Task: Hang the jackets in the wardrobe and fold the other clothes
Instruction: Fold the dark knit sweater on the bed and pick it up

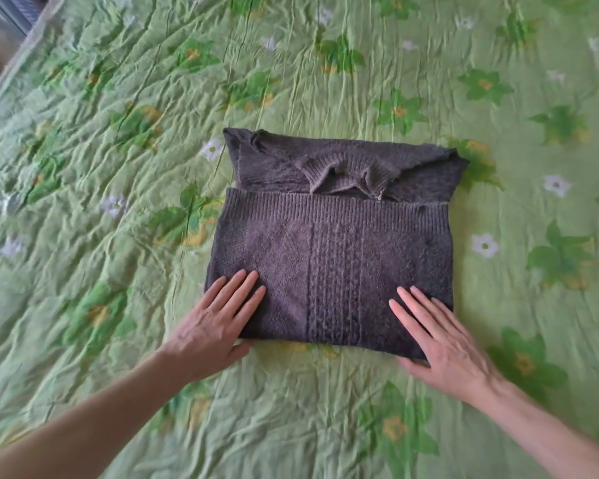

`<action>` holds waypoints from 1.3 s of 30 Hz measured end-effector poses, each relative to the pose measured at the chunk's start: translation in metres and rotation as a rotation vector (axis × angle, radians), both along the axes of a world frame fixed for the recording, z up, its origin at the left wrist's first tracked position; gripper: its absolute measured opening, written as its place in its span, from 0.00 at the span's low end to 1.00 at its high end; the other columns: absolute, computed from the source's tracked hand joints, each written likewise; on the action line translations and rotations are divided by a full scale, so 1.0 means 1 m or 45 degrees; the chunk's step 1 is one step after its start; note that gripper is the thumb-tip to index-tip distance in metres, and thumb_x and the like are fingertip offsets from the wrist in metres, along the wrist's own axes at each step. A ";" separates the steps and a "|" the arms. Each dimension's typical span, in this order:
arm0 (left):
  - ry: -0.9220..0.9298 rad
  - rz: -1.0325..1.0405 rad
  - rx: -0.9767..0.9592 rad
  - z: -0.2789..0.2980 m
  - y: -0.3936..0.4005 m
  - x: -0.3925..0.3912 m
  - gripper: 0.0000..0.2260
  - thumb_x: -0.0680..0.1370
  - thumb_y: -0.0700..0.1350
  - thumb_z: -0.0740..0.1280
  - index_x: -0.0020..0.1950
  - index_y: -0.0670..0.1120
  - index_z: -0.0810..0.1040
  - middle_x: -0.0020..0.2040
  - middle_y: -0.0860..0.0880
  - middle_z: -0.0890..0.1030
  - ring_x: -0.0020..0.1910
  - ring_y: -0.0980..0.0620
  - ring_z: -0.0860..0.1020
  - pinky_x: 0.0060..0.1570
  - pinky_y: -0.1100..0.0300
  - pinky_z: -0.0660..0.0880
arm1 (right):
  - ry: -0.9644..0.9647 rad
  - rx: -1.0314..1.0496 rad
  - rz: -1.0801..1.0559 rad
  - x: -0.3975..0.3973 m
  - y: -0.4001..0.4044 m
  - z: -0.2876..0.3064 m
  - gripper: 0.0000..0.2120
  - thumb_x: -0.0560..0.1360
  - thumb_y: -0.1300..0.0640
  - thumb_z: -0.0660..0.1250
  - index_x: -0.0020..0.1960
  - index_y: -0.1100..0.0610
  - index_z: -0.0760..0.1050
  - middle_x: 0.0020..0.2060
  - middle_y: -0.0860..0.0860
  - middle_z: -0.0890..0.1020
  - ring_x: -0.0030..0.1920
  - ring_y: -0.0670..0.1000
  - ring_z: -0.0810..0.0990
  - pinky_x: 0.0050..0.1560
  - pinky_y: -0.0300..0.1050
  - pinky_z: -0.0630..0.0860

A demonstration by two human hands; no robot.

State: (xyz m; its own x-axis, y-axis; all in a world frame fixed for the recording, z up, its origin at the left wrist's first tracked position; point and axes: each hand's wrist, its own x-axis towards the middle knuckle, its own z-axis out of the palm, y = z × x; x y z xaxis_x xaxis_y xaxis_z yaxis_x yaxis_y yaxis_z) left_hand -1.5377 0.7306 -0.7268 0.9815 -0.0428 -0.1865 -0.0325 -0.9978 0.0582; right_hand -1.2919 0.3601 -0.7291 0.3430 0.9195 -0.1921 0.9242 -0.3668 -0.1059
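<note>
Pressing the Sweater Flat

Pressing down, the left hand (210,326) and right hand (441,335) lie open and flat on the near corners of the sweater (329,257), probably to smooth the fold. It lies folded mid-bed, thick, gray, bumpy knit, on a crinkly green flowered bedspread (118,133).

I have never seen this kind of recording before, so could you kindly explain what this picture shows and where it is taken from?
There is no machine here: a person wears a camera on the head, looking down at their own bare arms. The left hand and right hand lie flat, fingers spread, on the near corners of a dark grey knitted sweater. It is folded into a rough rectangle, its ribbed hem turned up towards the collar. It rests on a crinkled green bedspread printed with flowers. Neither hand grips anything; they only press on the sweater.
</note>
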 end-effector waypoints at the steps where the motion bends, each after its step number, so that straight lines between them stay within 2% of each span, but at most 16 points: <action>1: -0.005 0.024 0.008 0.002 -0.002 0.001 0.37 0.75 0.52 0.60 0.83 0.40 0.62 0.82 0.36 0.61 0.81 0.35 0.62 0.76 0.37 0.66 | -0.001 -0.006 -0.009 -0.002 0.001 0.001 0.45 0.76 0.44 0.69 0.85 0.56 0.53 0.84 0.55 0.53 0.83 0.57 0.54 0.78 0.57 0.59; 3: -0.050 0.079 0.015 0.004 -0.006 0.003 0.34 0.73 0.39 0.57 0.81 0.39 0.65 0.81 0.36 0.65 0.79 0.34 0.66 0.72 0.36 0.72 | -0.020 0.036 -0.057 -0.007 0.001 0.001 0.47 0.71 0.63 0.73 0.84 0.58 0.53 0.84 0.55 0.54 0.83 0.57 0.55 0.78 0.57 0.63; 4: -0.078 0.095 0.023 0.005 -0.009 0.004 0.36 0.71 0.33 0.58 0.81 0.38 0.66 0.80 0.35 0.66 0.78 0.34 0.67 0.70 0.36 0.73 | -0.043 0.062 -0.087 -0.009 0.001 0.003 0.49 0.68 0.74 0.69 0.84 0.58 0.53 0.84 0.55 0.54 0.83 0.56 0.56 0.78 0.57 0.64; 7: -0.117 0.078 0.089 0.010 -0.009 -0.002 0.38 0.67 0.27 0.64 0.78 0.35 0.69 0.78 0.33 0.69 0.76 0.32 0.69 0.69 0.35 0.74 | -0.117 0.086 -0.110 -0.014 -0.009 0.008 0.51 0.62 0.83 0.58 0.83 0.60 0.56 0.84 0.55 0.56 0.82 0.56 0.60 0.77 0.55 0.63; 10: -0.143 -0.025 0.173 0.017 0.000 -0.025 0.30 0.73 0.30 0.54 0.76 0.33 0.71 0.77 0.33 0.70 0.74 0.32 0.71 0.68 0.35 0.74 | -0.171 0.032 -0.045 -0.017 -0.038 0.017 0.44 0.67 0.80 0.48 0.82 0.62 0.59 0.83 0.57 0.58 0.81 0.57 0.62 0.76 0.55 0.61; 15: 0.017 -0.178 0.179 0.038 -0.024 -0.061 0.29 0.74 0.34 0.52 0.72 0.35 0.77 0.73 0.35 0.75 0.69 0.35 0.78 0.62 0.38 0.79 | 0.036 -0.159 0.013 -0.034 -0.072 0.041 0.46 0.65 0.77 0.52 0.83 0.59 0.58 0.83 0.53 0.59 0.82 0.52 0.59 0.77 0.49 0.60; 19: 0.069 -0.101 -0.054 0.061 -0.031 -0.061 0.33 0.67 0.35 0.54 0.70 0.45 0.81 0.70 0.46 0.81 0.66 0.46 0.82 0.62 0.51 0.81 | 0.356 -0.152 -0.164 -0.038 -0.084 0.058 0.53 0.67 0.78 0.59 0.83 0.41 0.52 0.81 0.31 0.51 0.81 0.37 0.54 0.78 0.32 0.52; 21: 0.072 0.195 -0.310 0.075 -0.026 -0.045 0.29 0.73 0.33 0.56 0.69 0.51 0.81 0.67 0.53 0.82 0.62 0.53 0.83 0.63 0.55 0.80 | 0.555 -0.162 -0.375 -0.030 -0.076 0.074 0.48 0.73 0.77 0.59 0.77 0.31 0.55 0.74 0.24 0.59 0.74 0.30 0.64 0.71 0.23 0.57; 22: 0.156 0.344 -0.476 0.088 -0.022 -0.034 0.23 0.78 0.34 0.58 0.65 0.53 0.82 0.60 0.56 0.84 0.53 0.59 0.84 0.56 0.58 0.82 | 0.587 -0.137 -0.501 -0.024 -0.070 0.081 0.44 0.76 0.75 0.62 0.74 0.29 0.60 0.69 0.26 0.68 0.63 0.29 0.76 0.63 0.21 0.66; 24: 0.139 0.616 -0.670 0.105 -0.007 -0.013 0.16 0.80 0.35 0.64 0.54 0.55 0.83 0.45 0.57 0.84 0.37 0.61 0.82 0.37 0.64 0.80 | 0.646 0.036 -0.742 -0.010 -0.057 0.098 0.34 0.78 0.66 0.71 0.68 0.29 0.72 0.56 0.34 0.83 0.36 0.38 0.84 0.39 0.29 0.75; 26: 0.013 0.905 -0.837 0.111 0.013 0.003 0.16 0.78 0.34 0.67 0.50 0.56 0.84 0.37 0.53 0.84 0.28 0.58 0.79 0.27 0.61 0.76 | 0.691 0.258 -0.959 0.006 -0.046 0.109 0.18 0.75 0.55 0.75 0.57 0.34 0.79 0.48 0.39 0.87 0.35 0.45 0.84 0.36 0.35 0.76; 28: -0.125 1.128 -0.971 0.110 0.030 0.014 0.13 0.78 0.35 0.69 0.50 0.55 0.83 0.37 0.49 0.86 0.28 0.52 0.79 0.27 0.56 0.77 | 0.703 0.485 -1.156 0.023 -0.032 0.113 0.09 0.75 0.58 0.76 0.50 0.45 0.82 0.41 0.41 0.87 0.41 0.42 0.85 0.42 0.30 0.76; 31: -0.293 1.336 -1.161 0.104 0.042 0.036 0.03 0.82 0.42 0.70 0.51 0.50 0.82 0.43 0.44 0.87 0.35 0.52 0.79 0.37 0.57 0.74 | 0.787 0.784 -1.347 0.046 -0.002 0.117 0.06 0.79 0.62 0.72 0.56 0.59 0.80 0.45 0.50 0.86 0.40 0.35 0.83 0.44 0.26 0.76; 34: -0.444 1.464 -1.261 0.099 0.043 0.068 0.10 0.86 0.50 0.62 0.54 0.43 0.76 0.50 0.40 0.83 0.43 0.51 0.76 0.44 0.52 0.72 | 0.727 0.865 -1.358 0.068 0.030 0.112 0.08 0.84 0.56 0.65 0.60 0.58 0.74 0.49 0.51 0.83 0.47 0.48 0.82 0.48 0.44 0.78; 37: -0.544 1.609 -1.048 0.097 0.037 0.107 0.12 0.88 0.50 0.52 0.56 0.41 0.66 0.44 0.46 0.73 0.39 0.50 0.70 0.41 0.50 0.64 | 0.547 0.842 -1.294 0.094 0.067 0.107 0.10 0.87 0.52 0.58 0.60 0.60 0.67 0.43 0.53 0.75 0.43 0.55 0.75 0.45 0.51 0.69; 39: -0.616 1.704 -0.897 0.094 0.038 0.131 0.12 0.88 0.50 0.51 0.56 0.42 0.64 0.41 0.49 0.70 0.38 0.45 0.69 0.43 0.50 0.65 | 0.468 0.818 -1.304 0.115 0.090 0.101 0.13 0.87 0.51 0.56 0.61 0.61 0.65 0.43 0.56 0.75 0.40 0.57 0.74 0.44 0.53 0.69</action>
State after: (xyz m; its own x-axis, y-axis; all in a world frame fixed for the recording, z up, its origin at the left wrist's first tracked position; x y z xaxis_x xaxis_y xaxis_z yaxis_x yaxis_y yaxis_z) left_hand -1.4062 0.7685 -0.6332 0.3378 0.9247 -0.1758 0.6577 -0.0983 0.7469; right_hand -1.1771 0.4498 -0.6277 0.9727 0.2277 -0.0451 0.1264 -0.6826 -0.7197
